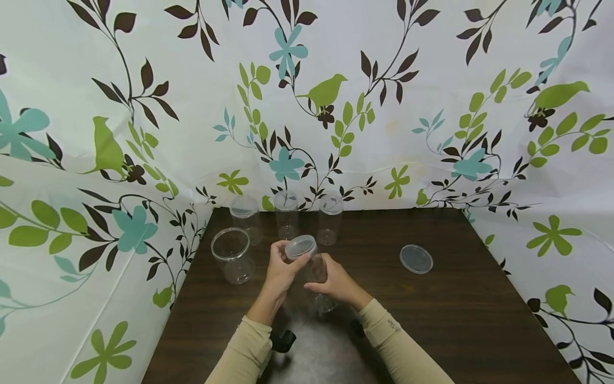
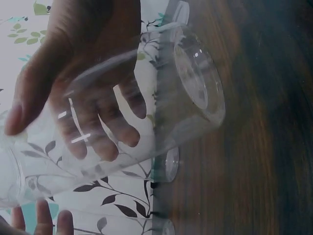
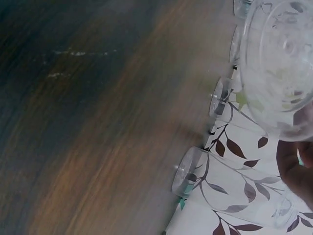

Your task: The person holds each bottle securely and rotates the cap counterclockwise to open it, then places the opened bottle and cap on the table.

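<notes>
Dark bench (image 1: 384,314) lies beneath right fingers (image 1: 332,268) curled round the clear jar (image 1: 314,271); left fingers (image 1: 276,249) pinch its lid (image 1: 300,245). The jar's probably light, stiff, slippery, best held mid-body.

Dark table (image 1: 479,320); four jars (image 1: 236,266); lid (image 1: 416,260)

Holding a clear jar (image 1: 314,271) tilted over a dark wooden table (image 1: 455,320), gripping near its white-rimmed top (image 1: 301,246) with the left hand (image 1: 280,273) and clasping its body with the right hand (image 1: 339,282). Wearing pale sleeves (image 1: 245,344). Facing three lidded jars (image 1: 286,220) before a bird-and-leaf backdrop (image 1: 374,32), with a wider lidless jar (image 1: 236,265) standing at left and a round lid (image 1: 416,259) lying at right.
</notes>
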Motion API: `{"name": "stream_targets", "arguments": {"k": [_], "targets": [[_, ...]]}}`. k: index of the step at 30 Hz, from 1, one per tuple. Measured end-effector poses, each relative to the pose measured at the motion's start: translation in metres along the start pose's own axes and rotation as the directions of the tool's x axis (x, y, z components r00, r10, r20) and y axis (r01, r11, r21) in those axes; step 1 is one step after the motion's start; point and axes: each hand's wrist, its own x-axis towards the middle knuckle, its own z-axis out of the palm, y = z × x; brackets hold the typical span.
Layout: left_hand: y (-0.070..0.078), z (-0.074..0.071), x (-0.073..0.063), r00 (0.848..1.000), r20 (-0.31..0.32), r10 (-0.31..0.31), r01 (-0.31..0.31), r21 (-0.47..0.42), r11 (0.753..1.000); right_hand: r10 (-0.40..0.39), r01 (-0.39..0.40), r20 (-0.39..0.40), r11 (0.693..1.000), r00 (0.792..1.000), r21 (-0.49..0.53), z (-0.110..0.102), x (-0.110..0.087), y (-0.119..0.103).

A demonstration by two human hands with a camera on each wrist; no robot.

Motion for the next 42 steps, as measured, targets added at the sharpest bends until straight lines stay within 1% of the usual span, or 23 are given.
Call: {"name": "stream_targets", "arguments": {"k": [3,5,7,9,12,13,14,15,17,18,20,23,25,26,27,29,30,32,34,36,37,39,42], "targets": [[0.0,-0.008,0.001,0.994,0.1,0.036,-0.032,-0.035,0.999,-0.015,0.01,0.073,0.998,0.997,0.069,-0.005,-0.001,0.0],[0.0,-0.016,0.002,0.978,0.196,0.066,-0.052,-0.075,0.996,-0.04,0.014,0.155,0.986,0.987,0.168,-0.009,-0.002,0.001],[0.001,-0.024,0.004,0.946,0.31,0.093,-0.057,-0.123,0.991,-0.095,0.017,0.255,0.956,0.962,0.293,-0.013,-0.003,0.002],[0.002,-0.031,0.006,0.898,0.426,0.107,-0.039,-0.166,0.985,-0.167,0.012,0.352,0.915,0.921,0.403,-0.016,-0.003,0.004],[0.004,-0.038,0.008,0.832,0.544,0.107,0.006,-0.202,0.979,-0.253,0.001,0.444,0.87,0.859,0.494,-0.019,-0.003,0.006],[0.004,-0.039,0.008,0.818,0.565,0.107,0.013,-0.205,0.979,-0.269,0.0,0.46,0.863,0.846,0.505,-0.02,-0.003,0.006],[0.004,-0.04,0.009,0.811,0.575,0.107,0.016,-0.205,0.979,-0.274,-0.005,0.472,0.861,0.838,0.509,-0.02,-0.003,0.006],[0.004,-0.04,0.008,0.811,0.575,0.106,0.019,-0.207,0.978,-0.275,-0.006,0.475,0.861,0.836,0.509,-0.02,-0.003,0.006],[0.004,-0.039,0.008,0.828,0.552,0.098,0.016,-0.197,0.98,-0.27,0.004,0.46,0.865,0.846,0.501,-0.02,-0.003,0.006],[0.004,-0.038,0.008,0.844,0.529,0.092,0.013,-0.192,0.981,-0.257,0.006,0.445,0.871,0.858,0.491,-0.02,-0.003,0.005],[0.004,-0.034,0.006,0.889,0.453,0.073,0.008,-0.174,0.985,-0.21,0.007,0.394,0.89,0.895,0.457,-0.019,-0.003,0.002],[0.006,-0.024,0.004,0.954,0.296,0.043,0.002,-0.15,0.989,-0.107,0.015,0.267,0.945,0.958,0.328,-0.015,-0.003,0.0],[0.006,-0.016,0.002,0.983,0.181,0.04,-0.016,-0.131,0.991,-0.049,0.016,0.155,0.978,0.987,0.207,-0.01,-0.002,-0.003],[0.006,-0.012,0.002,0.991,0.128,0.043,-0.027,-0.122,0.992,-0.032,0.02,0.093,0.991,0.995,0.13,-0.007,-0.001,-0.003],[0.006,-0.008,0.002,0.996,0.078,0.044,-0.036,-0.102,0.994,-0.034,0.033,0.023,0.999,0.999,0.039,-0.003,-0.001,-0.004],[0.005,-0.001,0.002,0.999,-0.007,0.052,-0.053,-0.066,0.996,-0.058,0.041,-0.108,0.988,0.992,-0.149,0.003,0.001,-0.006],[0.004,0.002,0.002,0.998,-0.041,0.057,-0.059,-0.052,0.997,-0.085,0.046,-0.162,0.972,0.983,-0.23,0.006,0.001,-0.006],[0.003,0.006,0.002,0.994,-0.092,0.058,-0.06,-0.024,0.998,-0.139,0.034,-0.249,0.923,0.958,-0.384,0.01,0.001,-0.008],[0.001,0.008,0.003,0.991,-0.121,0.054,-0.056,-0.014,0.998,-0.184,0.022,-0.297,0.879,0.937,-0.476,0.013,0.001,-0.008],[0.001,0.008,0.002,0.99,-0.133,0.044,-0.045,-0.005,0.999,-0.206,0.018,-0.317,0.862,0.926,-0.507,0.015,0.001,-0.009],[0.001,0.008,0.002,0.99,-0.133,0.039,-0.04,-0.004,0.999,-0.205,0.014,-0.322,0.862,0.924,-0.507,0.016,0.001,-0.009],[0.001,0.007,0.002,0.992,-0.118,0.038,-0.04,-0.015,0.999,-0.176,0.004,-0.32,0.881,0.931,-0.474,0.016,0.002,-0.009],[0.003,0.001,0.003,0.997,-0.058,0.06,-0.063,-0.051,0.997,-0.097,-0.01,-0.281,0.934,0.955,-0.357,0.013,0.003,-0.008]]}}
